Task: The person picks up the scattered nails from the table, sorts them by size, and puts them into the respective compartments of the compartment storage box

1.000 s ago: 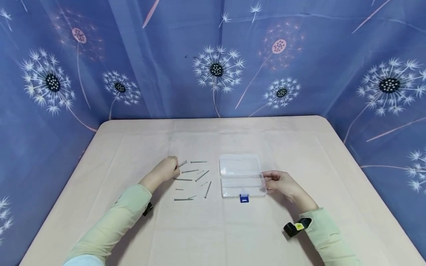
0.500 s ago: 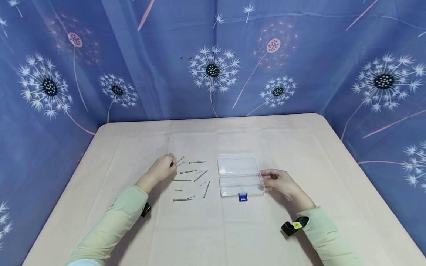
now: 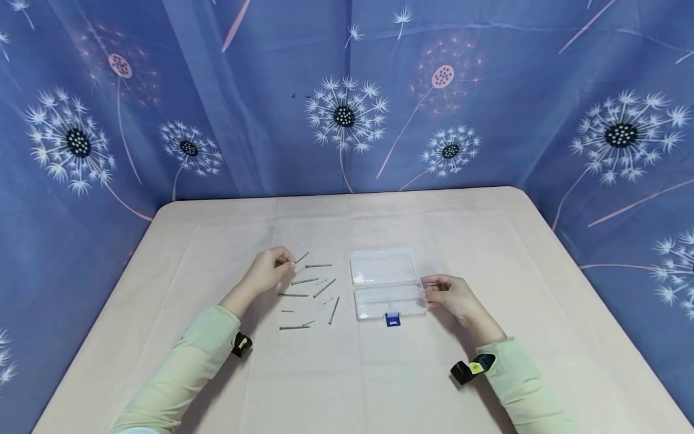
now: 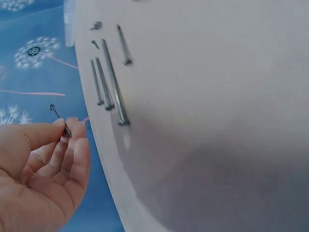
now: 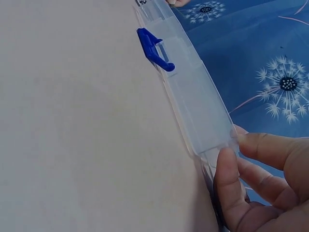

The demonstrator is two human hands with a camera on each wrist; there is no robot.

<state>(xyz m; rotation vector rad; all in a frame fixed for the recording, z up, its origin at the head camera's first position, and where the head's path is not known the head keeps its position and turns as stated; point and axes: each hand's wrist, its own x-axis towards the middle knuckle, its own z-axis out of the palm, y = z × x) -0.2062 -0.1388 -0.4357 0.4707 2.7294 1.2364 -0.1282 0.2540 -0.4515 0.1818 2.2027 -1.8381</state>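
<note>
My left hand pinches a nail between thumb and fingertips. In the left wrist view the nail slants, one end sticking out above the thumb. Several loose nails lie to the right of this hand, among them a long nail and a small nail. A clear plastic box with its lid laid back stands right of the nails, and its blue latch hangs at the front. My right hand grips the box's right end with thumb and fingers. No nails show inside the box.
A pale cloth covers the table. Behind it and along the sides hangs a blue curtain with dandelion prints. Each wrist carries a black camera, such as the right wrist camera.
My left hand has turned, with its fingers loosening outward, and the pinched nail now points up to the right. The right hand stays at the box's end. The head view has shifted slightly.
</note>
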